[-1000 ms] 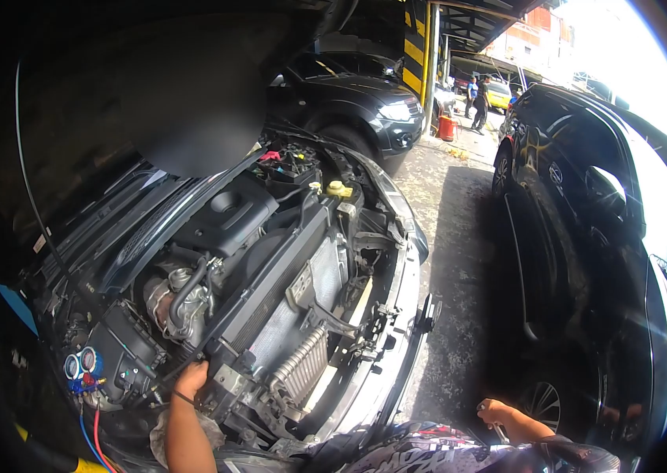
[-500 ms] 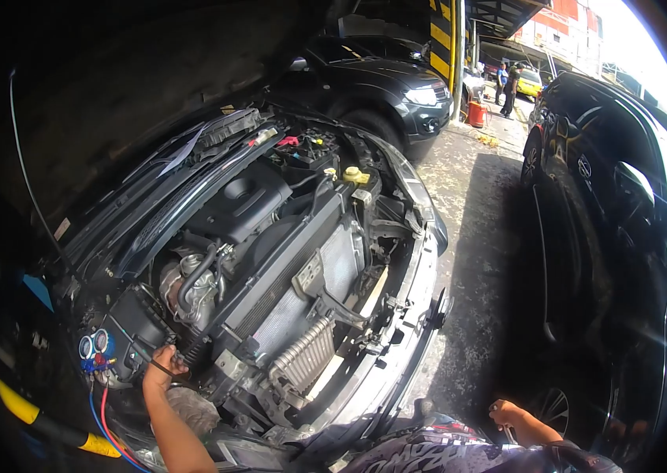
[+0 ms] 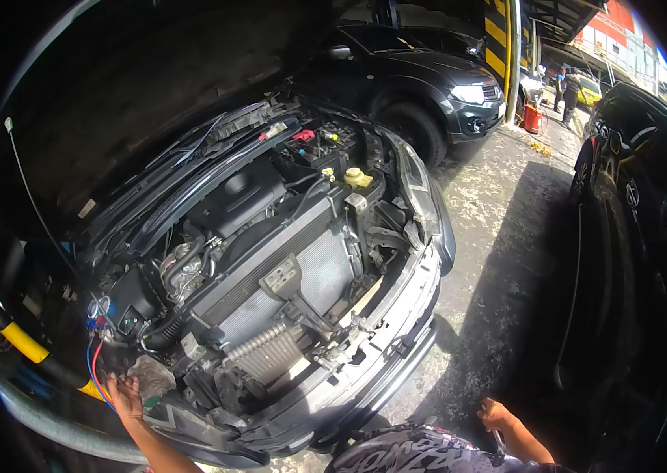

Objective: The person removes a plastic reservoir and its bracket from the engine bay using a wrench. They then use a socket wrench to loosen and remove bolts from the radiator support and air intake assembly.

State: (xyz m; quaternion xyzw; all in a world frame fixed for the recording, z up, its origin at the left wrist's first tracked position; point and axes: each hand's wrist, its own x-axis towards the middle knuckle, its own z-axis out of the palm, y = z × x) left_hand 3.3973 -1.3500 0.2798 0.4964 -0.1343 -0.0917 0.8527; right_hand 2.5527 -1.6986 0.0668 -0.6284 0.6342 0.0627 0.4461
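Note:
My left hand is at the car's front corner, fingers stretched upward and partly spread, nothing visible in its grasp. It is right by the red and blue hoses and a crumpled-looking greyish piece. The hoses run from a gauge manifold at the side of the engine bay. My right hand is closed low in front of me, away from the car. A thin metal tool shows below its fingers; its exact kind is unclear.
The car's front is stripped, exposing the radiator, intercooler and bumper beam. A dark vehicle stands to the right, another behind. Yellow-black bars border the left. People stand far off.
My left hand has left the black hose area by the engine and moved down to the front corner. My view has shifted; the right hand remains closed and low.

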